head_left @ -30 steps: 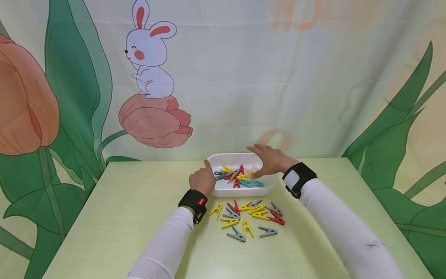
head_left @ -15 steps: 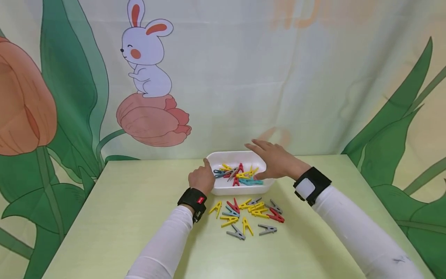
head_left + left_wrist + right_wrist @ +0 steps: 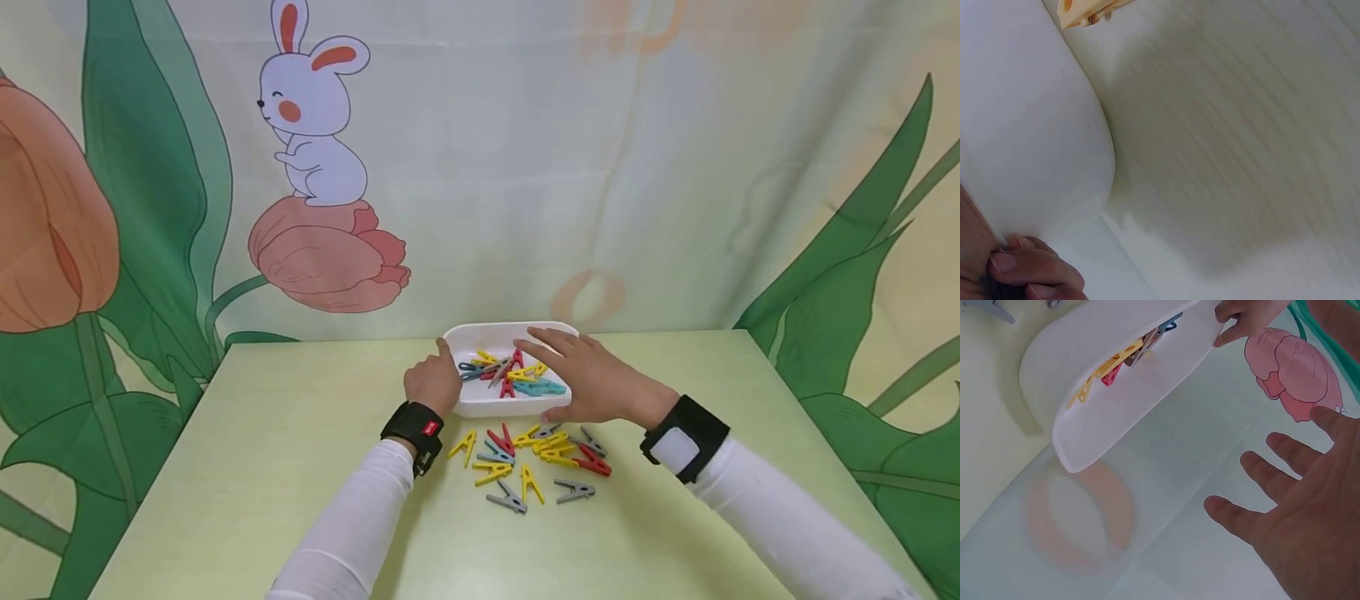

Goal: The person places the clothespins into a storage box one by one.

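Note:
A white plastic basin (image 3: 480, 408) stands at the back of the table with red, yellow, grey and blue clothespins (image 3: 519, 375) heaped inside. At its left end my left hand (image 3: 433, 385) grips the rim, and the left wrist view has the curled fingers (image 3: 1038, 265) by the basin's outer wall (image 3: 1029, 119). Over the basin's right end is my right hand (image 3: 600, 379), its fingers spread and holding nothing. In the right wrist view those spread fingers (image 3: 1272, 478) are apart from the basin (image 3: 1107, 425). In the head view the right hand hides part of the basin.
Several loose clothespins lie in front of the basin, among them a yellow one (image 3: 532, 485), a grey one (image 3: 575, 491) and a red one (image 3: 592, 462). Behind the table (image 3: 315, 467) hangs a printed curtain (image 3: 480, 167).
My right hand drew back rightward, then came lower and nearer over the basin's right end, fingers still spread. The left hand stays at the left rim. The loose clothespins look unchanged.

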Available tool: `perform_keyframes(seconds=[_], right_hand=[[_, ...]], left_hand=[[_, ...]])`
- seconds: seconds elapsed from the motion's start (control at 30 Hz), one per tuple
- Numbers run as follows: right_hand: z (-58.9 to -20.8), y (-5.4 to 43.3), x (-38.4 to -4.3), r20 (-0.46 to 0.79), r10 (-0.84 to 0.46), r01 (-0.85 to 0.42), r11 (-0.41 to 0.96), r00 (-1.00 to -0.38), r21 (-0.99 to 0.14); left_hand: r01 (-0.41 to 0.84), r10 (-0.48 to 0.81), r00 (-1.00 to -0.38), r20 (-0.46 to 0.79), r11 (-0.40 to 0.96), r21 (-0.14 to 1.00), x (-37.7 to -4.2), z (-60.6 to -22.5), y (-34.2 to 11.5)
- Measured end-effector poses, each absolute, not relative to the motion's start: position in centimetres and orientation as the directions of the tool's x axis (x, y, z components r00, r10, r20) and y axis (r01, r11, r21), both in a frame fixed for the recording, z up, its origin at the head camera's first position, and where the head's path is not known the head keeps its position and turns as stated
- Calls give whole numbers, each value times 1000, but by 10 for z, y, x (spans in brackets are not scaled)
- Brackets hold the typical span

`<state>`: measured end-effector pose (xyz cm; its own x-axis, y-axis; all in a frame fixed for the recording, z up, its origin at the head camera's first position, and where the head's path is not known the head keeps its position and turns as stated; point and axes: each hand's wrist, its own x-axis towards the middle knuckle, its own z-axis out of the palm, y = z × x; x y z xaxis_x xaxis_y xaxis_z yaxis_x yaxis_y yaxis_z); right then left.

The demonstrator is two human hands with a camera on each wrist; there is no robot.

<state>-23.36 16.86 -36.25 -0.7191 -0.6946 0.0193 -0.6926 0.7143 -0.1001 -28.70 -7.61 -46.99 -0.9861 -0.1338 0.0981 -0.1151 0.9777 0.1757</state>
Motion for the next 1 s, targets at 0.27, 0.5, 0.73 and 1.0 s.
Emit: perform_keyframes(seconds=[0.27, 0.5, 0.73, 1.0], right_hand=[[-371, 174, -214, -7, -704, -700, 707, -710, -101], [-377, 184, -205, -32, -687, -682, 725, -726, -96], [-390, 190, -193, -1, -715, -712, 697, -699, -88], [-408, 189, -179, -59, -724, -716, 689, -687, -112]], left_hand=[[-102, -125, -985, 121, 979, 179, -287, -471, -77], [-101, -121, -987, 107, 978, 180, -286, -469, -78], [-117, -132, -988, 78, 977, 176, -286, -468, -77], [-116, -132, -988, 83, 978, 172, -286, -469, -76]])
